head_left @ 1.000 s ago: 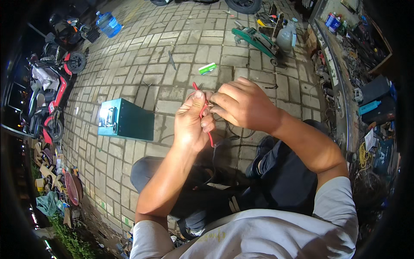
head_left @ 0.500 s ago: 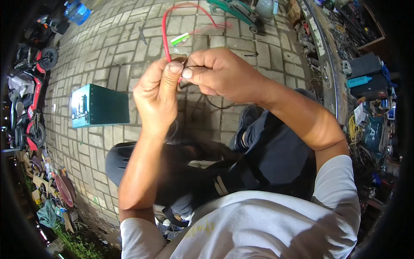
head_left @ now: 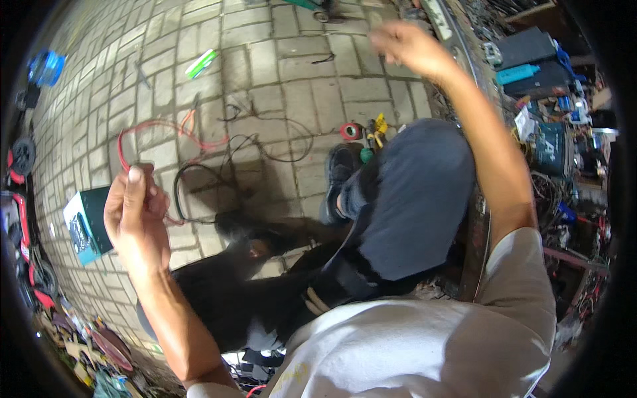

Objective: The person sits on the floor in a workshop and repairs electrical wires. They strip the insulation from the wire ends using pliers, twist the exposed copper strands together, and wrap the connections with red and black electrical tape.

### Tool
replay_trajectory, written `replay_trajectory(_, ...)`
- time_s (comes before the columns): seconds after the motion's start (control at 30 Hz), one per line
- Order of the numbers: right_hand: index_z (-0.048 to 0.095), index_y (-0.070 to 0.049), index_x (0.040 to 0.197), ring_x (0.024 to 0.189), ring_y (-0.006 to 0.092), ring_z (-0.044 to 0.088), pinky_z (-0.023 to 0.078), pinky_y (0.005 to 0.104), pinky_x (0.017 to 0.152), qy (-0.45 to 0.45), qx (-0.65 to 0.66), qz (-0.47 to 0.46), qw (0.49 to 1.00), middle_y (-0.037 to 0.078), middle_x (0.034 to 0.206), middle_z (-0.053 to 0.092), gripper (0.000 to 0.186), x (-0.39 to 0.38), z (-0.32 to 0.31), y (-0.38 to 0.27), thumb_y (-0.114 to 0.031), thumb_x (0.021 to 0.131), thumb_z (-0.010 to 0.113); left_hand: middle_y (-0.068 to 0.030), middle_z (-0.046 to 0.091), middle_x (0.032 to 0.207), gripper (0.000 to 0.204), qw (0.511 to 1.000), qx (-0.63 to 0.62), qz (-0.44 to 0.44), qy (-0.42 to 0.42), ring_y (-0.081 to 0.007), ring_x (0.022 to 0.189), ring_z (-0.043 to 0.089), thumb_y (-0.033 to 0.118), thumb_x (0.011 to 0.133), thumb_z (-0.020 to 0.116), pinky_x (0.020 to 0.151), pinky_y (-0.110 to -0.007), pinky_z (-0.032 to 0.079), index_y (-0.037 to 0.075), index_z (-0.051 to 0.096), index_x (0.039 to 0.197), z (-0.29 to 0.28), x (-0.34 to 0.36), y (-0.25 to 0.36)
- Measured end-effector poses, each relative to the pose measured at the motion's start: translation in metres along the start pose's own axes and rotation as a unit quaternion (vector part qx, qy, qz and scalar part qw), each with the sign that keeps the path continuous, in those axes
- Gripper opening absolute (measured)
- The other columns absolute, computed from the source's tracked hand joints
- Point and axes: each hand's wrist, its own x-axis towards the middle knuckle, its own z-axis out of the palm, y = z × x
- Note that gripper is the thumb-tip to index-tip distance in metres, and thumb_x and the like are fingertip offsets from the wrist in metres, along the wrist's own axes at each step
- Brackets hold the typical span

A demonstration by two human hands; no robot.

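Observation:
My left hand [head_left: 138, 212] is closed around a red cable [head_left: 121, 151], its thumb pressed on it from above. The cable loops away from the fist toward the paving, with thinner red wire [head_left: 213, 143] trailing off to the right. Out at the upper right, my right hand [head_left: 410, 48] is stretched far from the cable, beside the edge strip. Motion smears its fingers, so whether they hold anything is unclear. Black cable [head_left: 178, 194] lies in loose loops on the ground between my left hand and my shoe.
A teal box [head_left: 93, 229] stands left of my left hand. Near my shoe [head_left: 337, 178] lie a red tape roll [head_left: 351, 131] and yellow-handled pliers [head_left: 379, 131]. A green-and-white packet [head_left: 201, 64] lies farther out. Cluttered tools and boxes [head_left: 531, 66] line the right side.
My hands have parted. The right one has swung out to the upper right, away from the red cable. The left one has shifted left and down, still holding it.

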Motion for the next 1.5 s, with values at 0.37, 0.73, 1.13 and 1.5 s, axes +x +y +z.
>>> replay_trajectory(0.37, 0.063, -0.003, 0.095, 0.083, 0.0330, 0.061, 0.050, 0.0429, 0.072, 0.108, -0.024, 0.343, 0.933, 0.020, 0.096, 0.061, 0.034, -0.180, 0.293, 0.181, -0.031, 0.077, 0.071, -0.0030, 0.053, 0.075, 0.019, 0.952, 0.285, 0.110, 0.004, -0.0111, 0.070, 0.050, 0.021, 0.098, 0.050, 0.069, -0.026, 0.042, 0.004, 0.053, 0.089, -0.040, 0.020, -0.026)
replay_trajectory(0.73, 0.062, 0.002, 0.101, 0.095, 0.0369, 0.058, 0.047, 0.0425, 0.081, -0.244, 0.026, -0.137, 0.960, 0.021, 0.102, 0.060, 0.037, 0.064, 0.138, 0.020, -0.026, 0.078, 0.065, -0.0003, 0.040, 0.070, 0.023, 0.987, -0.120, -0.056, 0.092, -0.0137, 0.065, 0.040, 0.026, 0.098, 0.048, 0.066, -0.031, 0.040, 0.004, 0.052, 0.092, -0.032, 0.017, 0.032)
replay_trajectory(1.13, 0.062, 0.004, 0.093, 0.071, 0.0307, 0.066, 0.052, 0.0429, 0.068, -0.175, 0.111, 0.160, 0.965, 0.020, 0.080, 0.065, 0.047, 0.282, 0.461, -0.128, -0.041, 0.081, 0.066, -0.0110, 0.061, 0.081, 0.027, 0.956, -0.131, -0.092, 0.246, -0.0254, 0.084, 0.058, 0.024, 0.092, 0.056, 0.090, -0.044, 0.042, -0.002, 0.060, 0.099, -0.050, -0.002, 0.019)
replay_trajectory(1.5, 0.066, -0.002, 0.073, 0.053, 0.0243, 0.064, 0.050, 0.0362, 0.051, -0.187, 0.092, 0.252, 0.945, 0.012, 0.065, 0.066, 0.030, 0.283, 0.472, -0.140, -0.026, 0.089, 0.056, -0.0096, 0.057, 0.088, 0.021, 0.965, -0.125, -0.086, 0.216, -0.0216, 0.095, 0.049, 0.021, 0.095, 0.053, 0.089, -0.037, 0.034, 0.001, 0.058, 0.092, -0.077, -0.008, 0.005)
